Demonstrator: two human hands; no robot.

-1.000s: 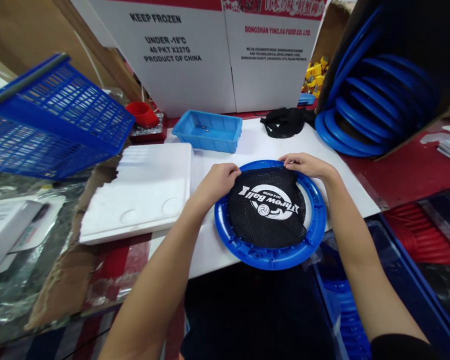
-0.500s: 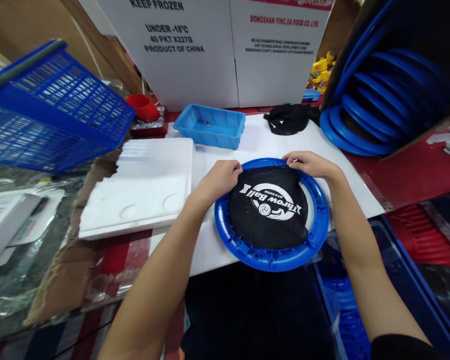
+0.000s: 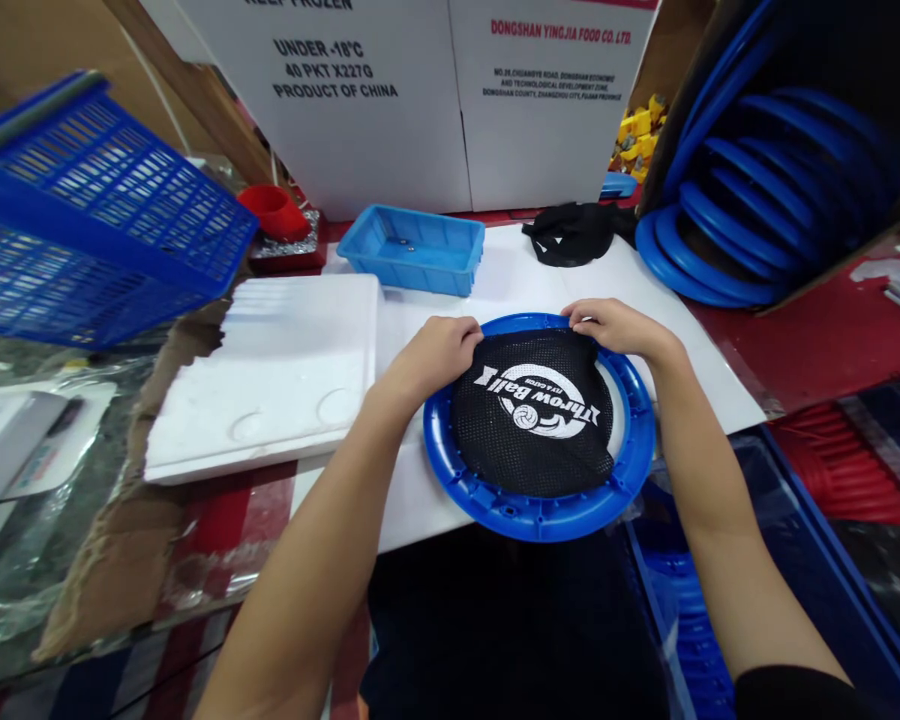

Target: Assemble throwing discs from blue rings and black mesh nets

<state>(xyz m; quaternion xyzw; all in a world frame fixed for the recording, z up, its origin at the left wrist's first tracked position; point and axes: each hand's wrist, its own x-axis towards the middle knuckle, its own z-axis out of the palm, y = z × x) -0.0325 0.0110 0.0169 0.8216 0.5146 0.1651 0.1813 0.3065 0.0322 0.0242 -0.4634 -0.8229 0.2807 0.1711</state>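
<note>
Both hands unmoved since a second ago. Left hand and right hand pinch the black net at the blue ring's far rim. Net not yet seated.

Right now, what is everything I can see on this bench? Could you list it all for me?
blue ring: one, blue, flat on the white sheet, nearest the person
black mesh net: one, black with a white logo, lying over the ring's opening
white sheet: one, white, under the ring
foam tray: one, white, left of the ring
small bin: one, light blue, behind the ring
basket: one, dark blue, far left, tilted
red cup: one, red, left of the small bin
black cloth: one bundle, black, back of the sheet
stacked rings: several, blue, back right
cardboard boxes: two, white, at the back
left hand: gripping the net's upper left edge
right hand: gripping the net's upper right edge
</note>
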